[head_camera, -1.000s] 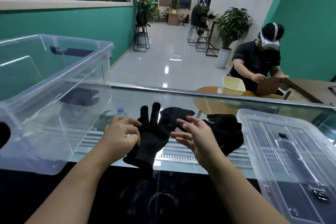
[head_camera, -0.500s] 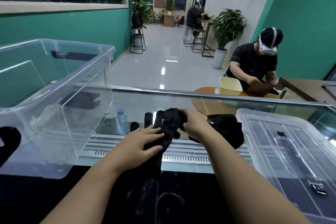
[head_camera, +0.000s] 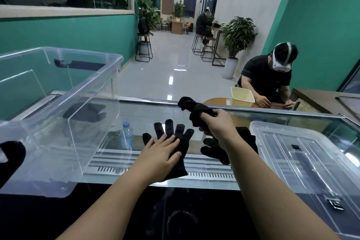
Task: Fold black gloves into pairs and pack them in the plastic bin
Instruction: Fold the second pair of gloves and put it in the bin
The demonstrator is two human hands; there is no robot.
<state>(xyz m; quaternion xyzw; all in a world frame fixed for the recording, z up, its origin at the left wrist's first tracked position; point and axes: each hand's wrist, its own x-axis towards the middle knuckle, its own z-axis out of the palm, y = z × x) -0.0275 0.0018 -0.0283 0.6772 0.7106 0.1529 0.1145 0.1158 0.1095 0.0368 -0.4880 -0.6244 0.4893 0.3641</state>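
Writing: none readable; the water bottle carries a pale label, too blurred to make out.

Landmark: flat glove, black, spread fingers-up on the glass counter. My left hand lies open, palm down, pressing its cuff half.

Second glove, black, bunched, raised above and right of the flat glove; my right hand is clenched around it.

Pile of black gloves just right of the flat glove, partly hidden behind my right forearm; count cannot be told.

Bin, clear plastic, left of the flat glove, standing on the counter. One black glove shows through its wall, lying inside. A dark shape sits at its near-left corner; I cannot tell what it is.

Lid, clear plastic, one, right of the flat glove, flat on the counter, touching the pile's edge.

Bottle: one, blue cap, seen through the glass between the bin and the flat glove.

Beyond the flat glove: one seated person in a headset at a round table, with one yellow tub; further people seated far down the hall; stools and potted plants along the walls.
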